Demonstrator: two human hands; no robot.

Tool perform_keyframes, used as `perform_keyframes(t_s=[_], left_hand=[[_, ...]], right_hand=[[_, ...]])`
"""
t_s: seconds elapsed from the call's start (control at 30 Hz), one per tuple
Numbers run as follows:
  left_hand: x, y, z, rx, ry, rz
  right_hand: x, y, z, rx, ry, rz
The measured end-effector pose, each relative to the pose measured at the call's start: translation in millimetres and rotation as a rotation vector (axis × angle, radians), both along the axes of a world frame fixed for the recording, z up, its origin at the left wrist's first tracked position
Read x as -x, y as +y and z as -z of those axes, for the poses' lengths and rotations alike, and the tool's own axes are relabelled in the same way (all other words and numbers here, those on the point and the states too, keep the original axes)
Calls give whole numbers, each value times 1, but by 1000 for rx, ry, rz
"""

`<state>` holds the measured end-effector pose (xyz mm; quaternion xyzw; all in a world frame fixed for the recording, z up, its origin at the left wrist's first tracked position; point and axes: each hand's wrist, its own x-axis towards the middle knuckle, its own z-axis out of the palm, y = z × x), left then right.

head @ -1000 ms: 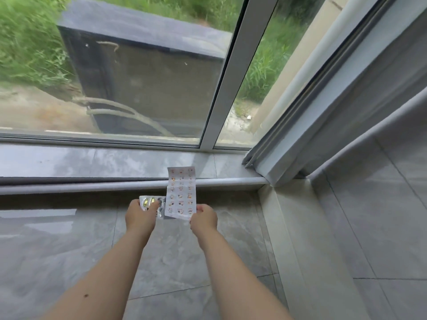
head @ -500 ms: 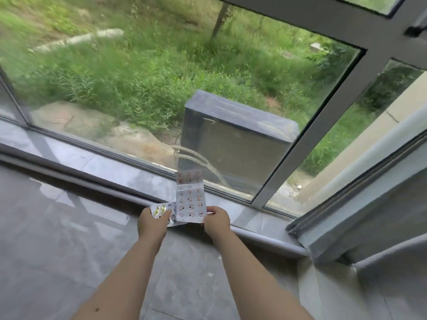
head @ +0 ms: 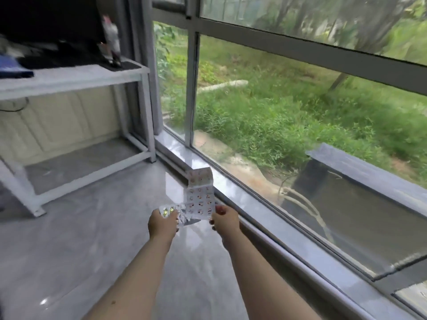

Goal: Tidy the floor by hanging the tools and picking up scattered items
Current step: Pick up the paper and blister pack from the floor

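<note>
Up front, both hands are held out over the floor, each grasping something thin. The left hand has its grip curled round a crumpled silver foil blister pack with two yellow-green capsules showing at its near end; the foil sticks out past the fingers toward the other hand. The right hand pinches the lower right corner of a white paper sheet printed with rows of small orange and red pictures. That sheet stands roughly upright, its top section creased and leaning back. Its lower left edge overlaps the foil pack, so the two items touch between the hands. Both are in the air, well above the glossy grey marble-look tiled floor.

Just right of the hands a polished grey stone sill runs along the base of a large grey-framed window. Through the glass lie green grass and a dark box-shaped unit with a grey top. Farther left stands a white metal-framed worktop carrying dark, blurred objects and something blue at its left end.
</note>
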<state>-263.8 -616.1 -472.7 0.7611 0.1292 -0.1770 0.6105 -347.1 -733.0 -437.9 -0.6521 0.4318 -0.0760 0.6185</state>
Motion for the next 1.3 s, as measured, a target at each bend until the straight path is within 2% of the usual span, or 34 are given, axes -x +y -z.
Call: perform_keyframes(t_s=[0.4,0.6,0.87,1.07,1.3], left_hand=[[-134,321,-42,-70,-59,-431],[-183,454,-48,-50,-72,-683],[-274,607,-70,2,-74,-939],[-310,719,-58,-42,1,-1100],[-332,837,-24,-33,20,-1166]], right_hand=[[-188,289,-43,3,-29,-524],[-274,423,-45,5,-21,-780],[-402,590,-48,68,-51,-1014],[-466,707,-44,129,-69,-1188],[-501,826,-20,127,1,-1317]])
